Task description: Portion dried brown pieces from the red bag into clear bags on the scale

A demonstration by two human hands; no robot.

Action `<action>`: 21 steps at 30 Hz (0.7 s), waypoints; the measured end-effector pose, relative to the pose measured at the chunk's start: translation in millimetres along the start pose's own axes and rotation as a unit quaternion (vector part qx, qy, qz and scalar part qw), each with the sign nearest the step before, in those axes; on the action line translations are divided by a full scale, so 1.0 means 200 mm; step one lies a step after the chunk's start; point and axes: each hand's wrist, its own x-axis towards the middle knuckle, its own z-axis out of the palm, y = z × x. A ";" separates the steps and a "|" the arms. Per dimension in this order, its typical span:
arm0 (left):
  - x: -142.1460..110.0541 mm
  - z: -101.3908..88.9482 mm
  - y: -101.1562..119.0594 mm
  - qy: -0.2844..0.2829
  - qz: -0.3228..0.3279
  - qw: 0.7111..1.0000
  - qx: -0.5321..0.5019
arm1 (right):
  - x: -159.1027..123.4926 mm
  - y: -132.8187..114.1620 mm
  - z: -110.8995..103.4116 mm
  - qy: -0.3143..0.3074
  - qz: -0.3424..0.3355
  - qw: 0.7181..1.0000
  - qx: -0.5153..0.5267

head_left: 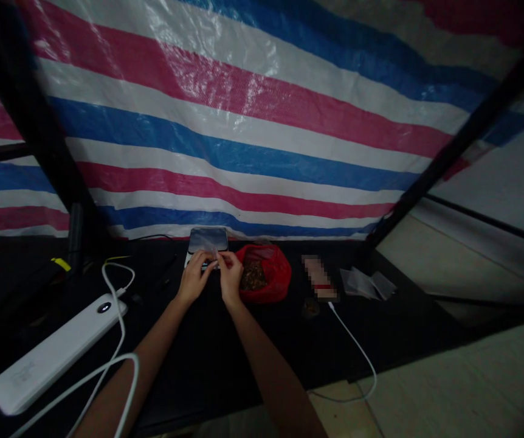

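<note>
My left hand [194, 278] and my right hand [230, 275] meet over the black table [207, 359], pinching a small clear plastic bag [211, 250] between their fingertips. Just behind the hands sits a small digital scale [208, 239] with a shiny grey platform. An open red plastic bag [264, 274] holding brown dried pieces lies right next to my right hand.
A white power strip [56, 347] with white cables [116, 340] lies at the left. A blurred phone-like item [317, 277] with a white cable [353, 347] and several clear small bags [366, 283] lie at the right. A striped red, white and blue tarp [244, 121] hangs behind.
</note>
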 end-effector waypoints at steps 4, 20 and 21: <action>0.01 0.08 -0.04 -0.054 -0.078 0.986 -0.139 | 0.01 0.08 -0.02 0.021 0.077 0.994 0.068; 0.00 0.00 0.01 0.077 -0.031 0.995 0.056 | -0.03 0.03 -0.01 -0.088 -0.011 0.996 0.004; 0.01 0.00 0.02 0.087 -0.030 0.995 0.045 | -0.04 0.02 -0.01 -0.080 -0.018 0.997 0.002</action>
